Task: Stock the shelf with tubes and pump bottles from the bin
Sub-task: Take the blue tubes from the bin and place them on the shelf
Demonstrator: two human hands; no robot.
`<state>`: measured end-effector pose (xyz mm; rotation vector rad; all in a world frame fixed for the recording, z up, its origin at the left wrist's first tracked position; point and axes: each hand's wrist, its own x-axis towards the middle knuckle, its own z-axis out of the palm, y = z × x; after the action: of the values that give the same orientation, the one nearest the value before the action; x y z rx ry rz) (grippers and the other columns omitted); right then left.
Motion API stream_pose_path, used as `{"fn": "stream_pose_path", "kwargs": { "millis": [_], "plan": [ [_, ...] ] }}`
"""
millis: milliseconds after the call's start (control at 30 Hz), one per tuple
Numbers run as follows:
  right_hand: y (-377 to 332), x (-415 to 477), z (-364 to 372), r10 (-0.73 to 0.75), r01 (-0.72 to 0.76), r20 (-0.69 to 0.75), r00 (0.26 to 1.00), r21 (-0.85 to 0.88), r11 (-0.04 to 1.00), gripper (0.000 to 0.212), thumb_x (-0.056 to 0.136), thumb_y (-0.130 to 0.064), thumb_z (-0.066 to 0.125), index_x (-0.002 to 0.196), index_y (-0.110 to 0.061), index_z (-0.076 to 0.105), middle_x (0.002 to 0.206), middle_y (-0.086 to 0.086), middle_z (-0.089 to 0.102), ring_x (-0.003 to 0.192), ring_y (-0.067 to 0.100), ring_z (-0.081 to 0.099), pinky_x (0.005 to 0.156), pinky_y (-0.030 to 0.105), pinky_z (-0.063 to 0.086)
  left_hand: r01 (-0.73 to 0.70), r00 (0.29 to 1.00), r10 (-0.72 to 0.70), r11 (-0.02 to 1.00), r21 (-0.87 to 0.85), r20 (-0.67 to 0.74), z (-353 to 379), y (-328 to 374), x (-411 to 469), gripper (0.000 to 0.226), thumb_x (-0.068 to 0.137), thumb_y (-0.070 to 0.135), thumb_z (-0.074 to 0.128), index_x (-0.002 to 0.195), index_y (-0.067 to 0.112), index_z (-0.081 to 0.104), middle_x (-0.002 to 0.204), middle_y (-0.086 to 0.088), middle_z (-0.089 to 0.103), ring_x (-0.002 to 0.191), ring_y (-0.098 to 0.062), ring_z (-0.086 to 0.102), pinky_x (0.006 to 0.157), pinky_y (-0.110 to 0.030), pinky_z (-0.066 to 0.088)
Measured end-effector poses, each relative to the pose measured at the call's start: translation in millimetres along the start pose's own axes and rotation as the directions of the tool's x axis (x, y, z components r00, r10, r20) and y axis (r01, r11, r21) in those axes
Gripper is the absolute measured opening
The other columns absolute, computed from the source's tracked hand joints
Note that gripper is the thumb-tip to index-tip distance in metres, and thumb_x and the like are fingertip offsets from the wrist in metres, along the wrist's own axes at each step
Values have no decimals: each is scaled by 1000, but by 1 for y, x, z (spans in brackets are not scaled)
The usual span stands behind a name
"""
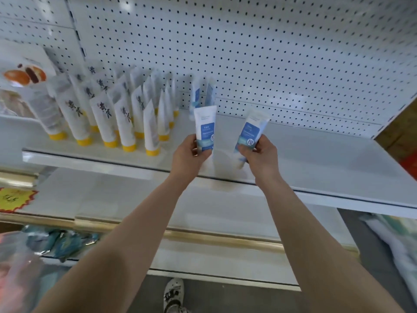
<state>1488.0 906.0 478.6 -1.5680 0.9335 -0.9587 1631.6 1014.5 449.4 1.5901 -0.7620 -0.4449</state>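
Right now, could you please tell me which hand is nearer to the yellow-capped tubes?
Left. The left hand, gripping one blue tube, is just right of the yellow-capped tubes; the right hand, gripping the other blue tube, is farther right.

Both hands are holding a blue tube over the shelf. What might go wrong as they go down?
1. The right tube, gripped by the right hand, is tilted; set on its cap like that, it may topple on the shelf.
2. The left hand holds the left tube near the yellow-capped tubes, which stand slanted; a nudge might fell several.
3. Pushing in could tip the two blue tubes at the back.
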Motion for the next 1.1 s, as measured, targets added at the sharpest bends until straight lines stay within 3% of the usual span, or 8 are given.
{"fn": "stream_pose_path", "kwargs": {
  "millis": [133,267,367,500,633,933,1033,1100],
  "plan": [
    [2,40,11,2,-4,-42,999,-48,999,24,78,-5,73,89,-23,62,85,0,68,65,11,63,66,34,54,-9,999,9,1000,-4,-45,2,-11,40,35,82,13,71,113,21,56,101,3,68,80,-8,61,75,-24,49],
    [6,87,32,-11,4,-78,997,-88,996,20,79,-8,71,94,-17,62,84,0,66,56,-3,60,56,17,49,-8,998,5,999,-53,-70,4,-20,80,36,85,7,68,114,22,52,96,11,63,82,0,59,71,-9,45],
    [13,117,49,-8,-1,-85,996,-98,995,22,79,-8,71,99,-15,64,85,-1,67,66,6,64,57,16,53,4,992,-8,999,-37,-128,9,-32,105,36,85,8,68,114,22,52,92,14,61,83,-3,59,66,-4,43],
    [23,151,68,-21,7,-92,996,-146,989,18,79,-11,71,94,-18,63,79,-6,67,66,8,64,61,19,55,-7,987,6,1000,-11,-161,16,-43,133,38,83,9,69,115,23,55,96,7,64,87,-10,61,79,-20,49],
    [33,176,81,-10,-11,-116,993,-178,984,20,76,-12,71,91,-22,63,79,-9,68,75,15,66,76,39,58,16,984,-19,1000,-17,-176,21,-47,155,41,82,8,70,116,23,54,96,9,63,84,-7,60,83,-27,50],
    [42,204,96,-71,28,-185,980,-224,974,14,83,-11,66,95,-15,60,81,-7,62,67,6,52,56,8,37,-13,983,15,1000,17,-184,23,-56,175,43,83,16,70,119,29,50,104,9,67,91,-10,64,87,-36,53],
    [43,208,99,-73,23,-206,976,-238,971,13,84,-12,65,95,-11,58,80,-5,60,67,10,51,55,10,36,-20,985,26,999,34,-170,23,-56,178,44,85,17,69,122,28,49,108,7,67,92,-11,64,87,-37,53],
    [45,209,100,-63,10,-196,979,-260,966,15,83,-13,65,97,-10,58,81,-4,61,73,15,54,60,21,40,-24,986,30,999,36,-161,23,-57,179,44,85,18,69,123,28,48,112,6,67,95,-11,64,87,-37,52]
  ]
}}
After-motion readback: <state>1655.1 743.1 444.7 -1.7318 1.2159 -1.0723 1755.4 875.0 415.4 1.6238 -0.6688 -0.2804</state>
